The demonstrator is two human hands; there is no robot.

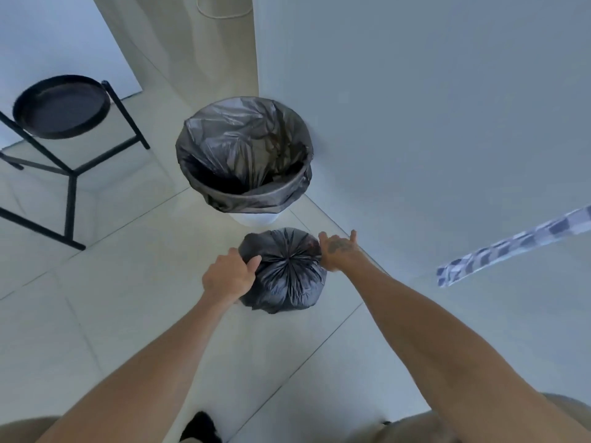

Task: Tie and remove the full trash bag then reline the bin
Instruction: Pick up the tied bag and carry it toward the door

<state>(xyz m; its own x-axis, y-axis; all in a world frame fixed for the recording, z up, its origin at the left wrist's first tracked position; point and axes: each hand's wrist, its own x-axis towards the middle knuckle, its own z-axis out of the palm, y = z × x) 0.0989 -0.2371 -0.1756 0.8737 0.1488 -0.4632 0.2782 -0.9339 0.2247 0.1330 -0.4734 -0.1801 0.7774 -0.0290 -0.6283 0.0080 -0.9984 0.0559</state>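
Observation:
A tied black trash bag (284, 276) sits on the tiled floor in front of the bin, its top gathered to a knot in the middle. My left hand (228, 274) grips the bag's left side, fingers curled into the plastic. My right hand (337, 251) rests against the bag's upper right side with its fingers spread. Behind the bag stands a white bin (252, 219), with a black liner (243, 145) inside it and folded over its rim.
A black round tray table (60, 107) on thin metal legs stands at the left. A white wall runs along the right, with a checkered cloth (511, 244) hanging there. A beige curtain (204, 43) hangs behind the bin. My dark shoe (200, 426) shows at the bottom.

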